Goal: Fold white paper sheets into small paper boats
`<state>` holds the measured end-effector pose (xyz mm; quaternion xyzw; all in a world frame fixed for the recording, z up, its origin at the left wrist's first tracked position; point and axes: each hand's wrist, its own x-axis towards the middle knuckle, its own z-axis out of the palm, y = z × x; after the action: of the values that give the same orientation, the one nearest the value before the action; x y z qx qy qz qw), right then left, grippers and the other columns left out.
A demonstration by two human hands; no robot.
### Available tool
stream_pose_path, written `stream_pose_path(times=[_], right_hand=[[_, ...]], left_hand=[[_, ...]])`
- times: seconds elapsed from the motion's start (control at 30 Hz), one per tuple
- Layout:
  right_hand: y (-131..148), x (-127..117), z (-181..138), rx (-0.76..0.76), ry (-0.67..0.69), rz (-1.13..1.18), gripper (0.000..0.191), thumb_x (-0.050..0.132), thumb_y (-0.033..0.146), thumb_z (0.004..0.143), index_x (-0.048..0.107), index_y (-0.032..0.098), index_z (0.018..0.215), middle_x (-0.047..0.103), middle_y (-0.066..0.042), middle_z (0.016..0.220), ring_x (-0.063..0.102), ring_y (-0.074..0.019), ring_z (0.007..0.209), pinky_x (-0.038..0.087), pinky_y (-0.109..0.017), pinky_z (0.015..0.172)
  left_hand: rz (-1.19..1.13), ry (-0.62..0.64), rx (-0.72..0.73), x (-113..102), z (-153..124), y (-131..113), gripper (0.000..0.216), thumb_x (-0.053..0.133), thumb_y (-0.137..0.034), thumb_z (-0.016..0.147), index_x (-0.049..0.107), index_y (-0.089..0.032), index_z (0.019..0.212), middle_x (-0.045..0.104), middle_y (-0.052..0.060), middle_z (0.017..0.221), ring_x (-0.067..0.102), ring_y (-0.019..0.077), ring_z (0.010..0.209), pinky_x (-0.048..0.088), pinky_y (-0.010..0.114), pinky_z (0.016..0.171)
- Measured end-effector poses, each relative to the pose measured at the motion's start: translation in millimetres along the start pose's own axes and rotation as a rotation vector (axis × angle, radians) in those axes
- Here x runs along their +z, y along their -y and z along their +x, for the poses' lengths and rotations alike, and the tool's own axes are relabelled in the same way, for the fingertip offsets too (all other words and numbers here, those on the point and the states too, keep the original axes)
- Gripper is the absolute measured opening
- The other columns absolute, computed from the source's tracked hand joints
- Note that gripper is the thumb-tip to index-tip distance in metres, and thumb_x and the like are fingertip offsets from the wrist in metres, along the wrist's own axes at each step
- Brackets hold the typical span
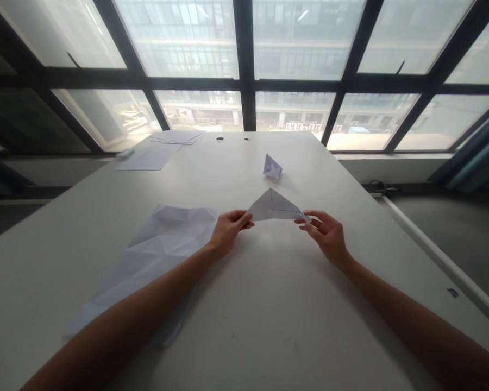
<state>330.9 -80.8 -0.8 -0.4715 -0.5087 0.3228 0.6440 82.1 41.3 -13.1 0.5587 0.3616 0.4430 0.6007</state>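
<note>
A folded white paper triangle (pixel 275 206) is held just above the white table (pixel 269 315), its peak pointing away from me. My left hand (pixel 228 231) pinches its left corner with fingers closed. My right hand (pixel 326 233) pinches its right corner. A creased, unfolded sheet of paper (pixel 155 255) lies flat to the left, partly under my left forearm. A small finished folded paper shape (pixel 272 167) stands farther back on the table.
Loose paper sheets (pixel 163 149) lie at the far left corner of the table. Two small dark round things (pixel 220 138) sit near the far edge. Large windows with dark frames (pixel 244 81) stand behind the table. A white rail (pixel 432 250) runs along the right.
</note>
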Motion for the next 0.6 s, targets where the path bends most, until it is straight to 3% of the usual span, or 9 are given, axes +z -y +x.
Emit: stream_pose_path(times=[0.13,0.27,0.4,0.6], right_hand=[[-0.6,2.1,-0.1,-0.167,-0.024,-0.247,0.030,0.073,0.035,0.082,0.069,0.024,0.109,0.062,-0.006,0.109,0.067,-0.0208,0.094,0.062,-0.036,0.076],[-2.7,-1.5,2.2,-0.287,-0.070,-0.471,0.019,0.067,0.031,0.087,0.070,0.023,0.104,0.061,-0.006,0.100,0.062,-0.0197,0.089,0.059,-0.034,0.074],[-2.8,-4.9,3.7,-0.362,-0.097,-0.537,0.011,0.063,0.028,0.090,0.071,0.021,0.094,0.059,-0.006,0.095,0.060,-0.0186,0.083,0.055,-0.034,0.075],[1.0,-0.3,2.2,-0.353,0.004,-0.563,0.016,0.061,0.029,0.091,0.072,0.019,0.099,0.059,-0.009,0.112,0.062,-0.0185,0.086,0.052,-0.034,0.077]], left_hand=[[-0.047,-0.002,-0.025,0.6,-1.0,-3.0,0.040,0.083,-0.047,0.070,0.075,-0.012,0.088,0.072,0.006,0.078,0.065,0.0133,0.068,0.055,0.028,0.074],[-0.024,0.048,-0.004,0.8,-3.7,-4.8,0.040,0.082,-0.047,0.071,0.074,-0.012,0.088,0.072,0.006,0.075,0.065,0.0138,0.067,0.055,0.028,0.072],[0.006,0.088,0.028,0.1,-5.1,-4.7,0.038,0.080,-0.047,0.074,0.073,-0.012,0.088,0.072,0.006,0.075,0.066,0.0145,0.068,0.055,0.029,0.072],[0.028,0.086,0.067,-0.7,-5.2,-3.3,0.036,0.078,-0.045,0.078,0.072,-0.012,0.090,0.072,0.005,0.075,0.066,0.0146,0.069,0.054,0.029,0.072]])
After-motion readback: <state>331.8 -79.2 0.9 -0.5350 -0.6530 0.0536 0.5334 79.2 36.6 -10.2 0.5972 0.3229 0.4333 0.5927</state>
